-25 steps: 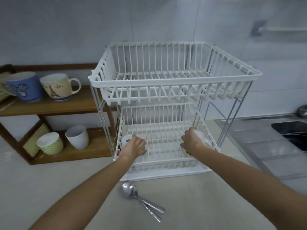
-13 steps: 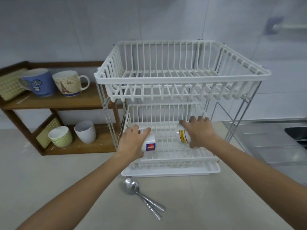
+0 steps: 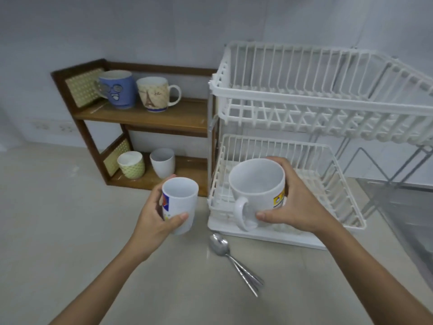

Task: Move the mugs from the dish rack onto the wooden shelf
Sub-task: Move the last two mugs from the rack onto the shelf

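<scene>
**Two Mugs Out, Not Yet on the Shelf**

Pale counter runs under everything, with a gray wall behind. On it stand a wooden shelf and, just beside it, a white dish rack.

Both tiers of the rack look bare now. I see no more mugs in it.

The left hand is wrapped around a small white cup with a red and blue picture. The right hand is wrapped around a big white mug with a yellow picture. Both are held upright in the air, in front of the shelf and the rack.

The shelf already holds four cups. A blue mug and a tower mug sit on top. A green cup and a plain white cup sit below.

So I think the job is almost done. What is left is to set these two down on the shelf. The top board has bare room at its right end, near the rack.

Two spoons lie on the counter.
</scene>
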